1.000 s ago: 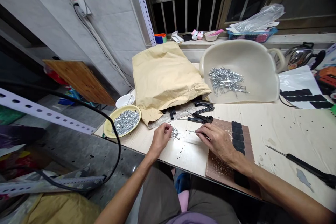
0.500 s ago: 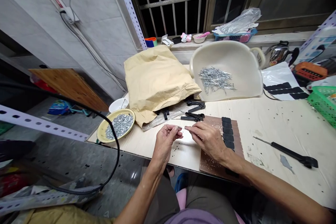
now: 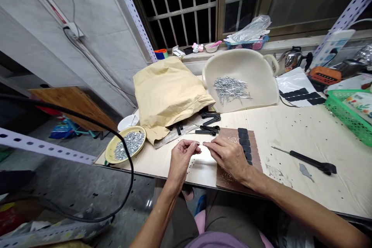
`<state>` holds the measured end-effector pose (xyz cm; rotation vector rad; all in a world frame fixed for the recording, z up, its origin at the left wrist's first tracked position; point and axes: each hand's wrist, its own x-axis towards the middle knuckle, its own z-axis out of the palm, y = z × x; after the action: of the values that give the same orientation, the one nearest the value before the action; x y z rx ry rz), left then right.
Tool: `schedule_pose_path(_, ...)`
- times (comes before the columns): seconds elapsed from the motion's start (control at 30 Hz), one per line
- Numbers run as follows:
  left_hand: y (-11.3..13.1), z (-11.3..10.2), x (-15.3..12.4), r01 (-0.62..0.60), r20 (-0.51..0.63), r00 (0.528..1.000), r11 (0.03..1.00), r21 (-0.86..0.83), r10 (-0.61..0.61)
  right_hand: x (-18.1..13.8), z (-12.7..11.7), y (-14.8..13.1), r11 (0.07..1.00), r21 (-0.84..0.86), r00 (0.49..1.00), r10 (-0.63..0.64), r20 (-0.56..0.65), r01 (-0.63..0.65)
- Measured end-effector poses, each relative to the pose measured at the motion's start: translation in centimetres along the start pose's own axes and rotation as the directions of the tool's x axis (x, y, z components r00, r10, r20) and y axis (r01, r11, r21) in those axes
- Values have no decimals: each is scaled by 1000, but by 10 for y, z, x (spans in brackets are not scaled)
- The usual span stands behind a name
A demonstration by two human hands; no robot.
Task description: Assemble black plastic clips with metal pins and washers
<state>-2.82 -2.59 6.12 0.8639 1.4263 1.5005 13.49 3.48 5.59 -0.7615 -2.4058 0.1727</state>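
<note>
My left hand (image 3: 181,161) is closed in a pinch above the front of the table, and my right hand (image 3: 231,159) pinches from the other side. A thin metal pin (image 3: 201,144) spans the small gap between their fingertips; its ends are hidden in the fingers. Beneath my right hand lies a brown board (image 3: 255,143) with a column of black rounded pads (image 3: 244,142). Black tool-like pieces with slim handles (image 3: 206,132) lie just beyond my hands. Similar long pins (image 3: 231,89) are heaped in a cream basin (image 3: 258,69).
A yellow dish (image 3: 109,154) of small shiny metal pieces stands at the left edge, near a tan paper sack (image 3: 171,89). On the right lie a black-handled tool with a thin metal shaft (image 3: 309,161) and a green basket (image 3: 348,120). A black cable (image 3: 131,170) loops at left.
The camera view has shifted slightly right, so the table's things appear further left. Both hands stay pinched close together, with the pin between them.
</note>
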Motion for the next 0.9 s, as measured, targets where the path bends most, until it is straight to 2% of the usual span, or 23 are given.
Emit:
schedule_pose_path(0.2, 0, 3, 1, -7, 37, 999, 1000, 12, 6, -7, -3, 2, 998, -59, 1000, 6, -8, -7)
schedule_pose_path(0.43, -12, 6, 4, 115, 116, 987, 993, -40, -110, -17, -6, 6, 998, -51, 1000, 25, -6, -25)
schedule_pose_path(0.63, -18, 12, 5, 153, 141, 980, 986, -62, -143, -25, -1, 9, 988, -155, 998, -5, -69, -6)
schedule_pose_path(0.9, -14, 18, 3, 113, 130, 985, 994, -15, -110, -26, -2, 12, 975, -220, 999, -19, -50, 8)
